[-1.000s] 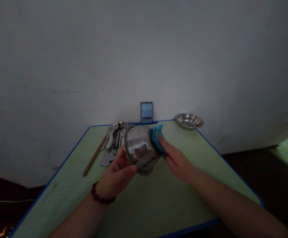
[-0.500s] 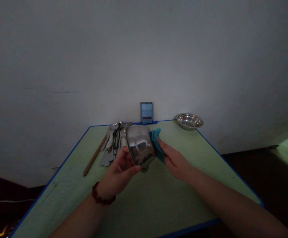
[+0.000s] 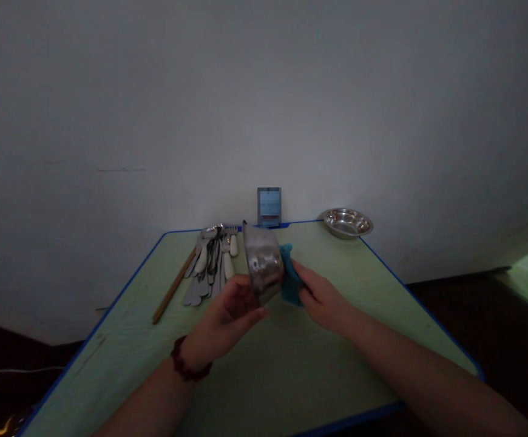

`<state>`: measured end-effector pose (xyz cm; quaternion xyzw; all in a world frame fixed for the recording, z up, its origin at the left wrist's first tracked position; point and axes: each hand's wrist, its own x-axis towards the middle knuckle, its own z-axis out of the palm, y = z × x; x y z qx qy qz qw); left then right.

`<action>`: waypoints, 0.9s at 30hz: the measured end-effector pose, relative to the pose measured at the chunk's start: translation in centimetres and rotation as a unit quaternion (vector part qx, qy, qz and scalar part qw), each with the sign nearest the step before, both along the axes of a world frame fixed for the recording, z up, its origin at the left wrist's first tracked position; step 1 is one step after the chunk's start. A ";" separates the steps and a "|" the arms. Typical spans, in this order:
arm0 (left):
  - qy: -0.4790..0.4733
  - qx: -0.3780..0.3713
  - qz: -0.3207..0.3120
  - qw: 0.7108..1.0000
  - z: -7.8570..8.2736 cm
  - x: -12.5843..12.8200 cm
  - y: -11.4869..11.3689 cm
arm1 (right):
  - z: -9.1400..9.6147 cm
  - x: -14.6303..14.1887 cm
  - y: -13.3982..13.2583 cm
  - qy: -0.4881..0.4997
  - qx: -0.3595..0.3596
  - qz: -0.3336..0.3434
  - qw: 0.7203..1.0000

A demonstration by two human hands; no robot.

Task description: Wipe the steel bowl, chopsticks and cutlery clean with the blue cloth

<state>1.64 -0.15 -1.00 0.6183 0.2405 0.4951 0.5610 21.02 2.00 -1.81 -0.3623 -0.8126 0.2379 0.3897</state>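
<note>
A shiny metal bowl (image 3: pixel 266 262) is tipped on its side above the table, its rim facing left and its base facing right. My left hand (image 3: pixel 227 315), with a dark red beaded bracelet at the wrist, grips the bowl's lower rim between thumb and fingers. Against the base lies a blue cloth (image 3: pixel 291 284), pinched in my right hand (image 3: pixel 321 298). The bowl's inside is turned out of sight, and some of my right fingers are hidden by the cloth.
Left of the bowl lies a pile of cutlery (image 3: pixel 212 261), with wooden chopsticks (image 3: pixel 175 284) beside it. A second metal bowl (image 3: pixel 348 223) sits at the far right corner. A small screen (image 3: pixel 269 207) stands at the wall. Blue edging (image 3: pixel 122 297) borders the green table (image 3: pixel 264 370).
The bowl has turned and shifted slightly right, showing more of the cutlery behind it. The blue cloth has slid a little lower on the base. Both hands keep their hold.
</note>
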 end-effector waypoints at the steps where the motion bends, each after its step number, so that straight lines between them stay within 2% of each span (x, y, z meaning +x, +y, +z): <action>1: 0.013 0.005 0.005 1.000 0.0 0.0 0.0 | 0.0 0.0 0.0 -0.001 -0.006 -0.004 1.000; 7: 0.073 0.048 0.002 0.996 -0.2 0.2 0.0 | 0.0 -0.3 0.0 0.001 -0.051 -0.036 0.998; 10: 0.123 0.091 0.021 0.988 -0.3 0.1 0.0 | 0.0 -0.3 0.0 0.022 -0.073 -0.043 0.996; 13: 0.191 0.163 0.066 0.966 -0.2 -0.1 0.0 | 0.2 -0.4 0.1 0.063 -0.107 -0.036 0.992; 16: 0.253 0.246 0.105 0.930 0.1 -0.2 0.0 | 0.2 -0.5 0.2 0.106 -0.149 -0.028 0.983; 20: 0.312 0.312 0.105 0.891 0.1 -0.1 0.1 | -0.4 -0.7 0.4 0.168 -0.210 -0.023 0.963; 27: 0.371 0.318 0.122 0.864 -0.4 -0.2 0.3 | -0.7 -1.3 0.3 0.274 -0.315 -0.023 0.909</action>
